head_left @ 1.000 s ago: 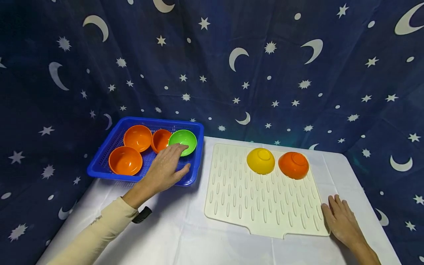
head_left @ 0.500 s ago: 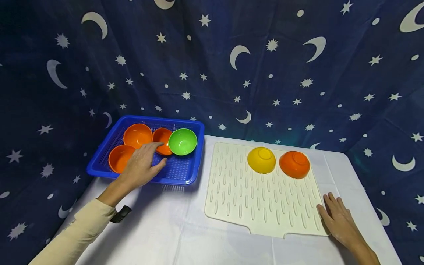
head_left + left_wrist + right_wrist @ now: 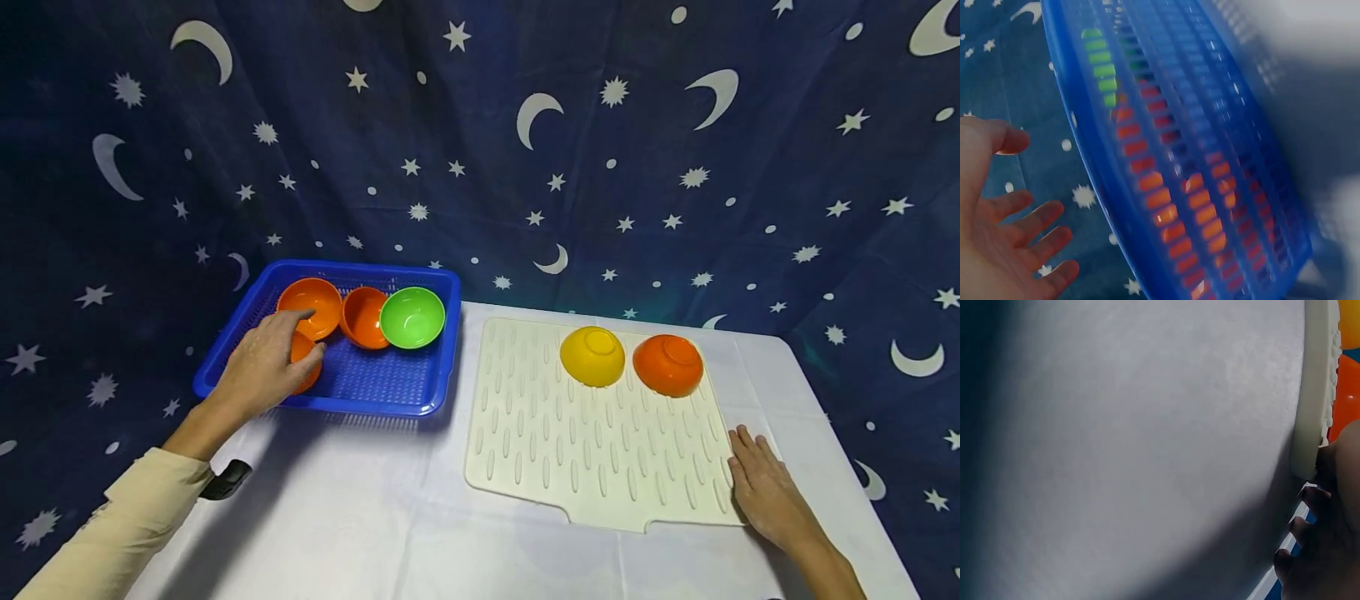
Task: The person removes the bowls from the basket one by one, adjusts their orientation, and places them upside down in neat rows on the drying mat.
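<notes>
Left hand point(image 3: 262, 367): grip wide, thumb and fingers apart, nothing held; it hovers at the left end of the blue basket point(image 3: 382, 382), above the front orange bowl point(image 3: 301, 346), hiding much of it. Left wrist view shows those fingers clear of the basket rim. Right hand point(image 3: 768, 492): grip relaxed, fingers straight, nothing held, resting on the desk point(image 3: 360, 500) just beside the right edge of the off-white mat point(image 3: 562, 450), thumb nearest; can't tell if thumb touches the mat. Basket is on the desk's left side, four bowls in it, hollow side showing: front orange bowl, rear orange bowl point(image 3: 321, 304) behind it, small orange bowl point(image 3: 363, 317) in the middle, looks tilted, then green bowl point(image 3: 412, 318) up against it on the right. Mat is right of the basket, apart from it; upside down near its back edge: yellow bowl point(image 3: 592, 356), with inverted orange bowl point(image 3: 667, 365) just right of it. Behind it all, dark blue curtain point(image 3: 465, 125), moons and stars
</notes>
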Available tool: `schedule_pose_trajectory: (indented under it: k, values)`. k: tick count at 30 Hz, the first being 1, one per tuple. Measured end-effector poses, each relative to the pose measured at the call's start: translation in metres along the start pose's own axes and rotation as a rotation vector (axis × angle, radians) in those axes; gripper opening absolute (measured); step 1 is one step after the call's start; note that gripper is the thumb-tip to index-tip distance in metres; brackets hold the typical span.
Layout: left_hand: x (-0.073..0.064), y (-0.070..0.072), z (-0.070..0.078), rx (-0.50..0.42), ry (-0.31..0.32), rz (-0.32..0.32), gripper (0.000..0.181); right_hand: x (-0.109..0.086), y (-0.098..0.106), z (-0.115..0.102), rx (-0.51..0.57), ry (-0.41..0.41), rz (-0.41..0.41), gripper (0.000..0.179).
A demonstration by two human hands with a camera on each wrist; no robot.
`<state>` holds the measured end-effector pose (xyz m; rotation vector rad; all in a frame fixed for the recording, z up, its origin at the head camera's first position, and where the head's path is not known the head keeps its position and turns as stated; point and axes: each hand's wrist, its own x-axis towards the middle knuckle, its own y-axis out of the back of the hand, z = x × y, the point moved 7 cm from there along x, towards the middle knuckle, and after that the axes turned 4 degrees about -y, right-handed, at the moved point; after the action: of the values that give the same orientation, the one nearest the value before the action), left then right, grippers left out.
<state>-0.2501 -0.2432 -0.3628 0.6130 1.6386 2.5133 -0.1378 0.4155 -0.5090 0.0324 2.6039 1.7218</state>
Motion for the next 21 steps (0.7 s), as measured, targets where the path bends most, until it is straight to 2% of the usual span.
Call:
schedule_pose_trajectory:
  k: [4,11,15,18,21]
  values:
    - [0.002,0.008,-0.017,-0.005,0.051,-0.038,0.06,0.004,0.002,0.001,-0.038,0.006,0.006,0.054]
    - [0.006,0.015,-0.048,-0.024,0.198,-0.135,0.071,0.008,-0.003,0.004,-0.061,-0.025,-0.061,0.056]
    - [0.005,0.007,-0.063,-0.02,0.242,-0.245,0.085,0.006,-0.005,0.005,-0.076,-0.045,-0.086,0.056]
    - [0.002,-0.002,-0.07,0.02,0.251,-0.335,0.098,0.005,-0.006,0.007,-0.089,-0.058,-0.106,0.056]
    - [-0.002,-0.007,-0.074,0.069,0.272,-0.397,0.109,0.007,-0.006,0.004,-0.088,-0.055,-0.131,0.056]
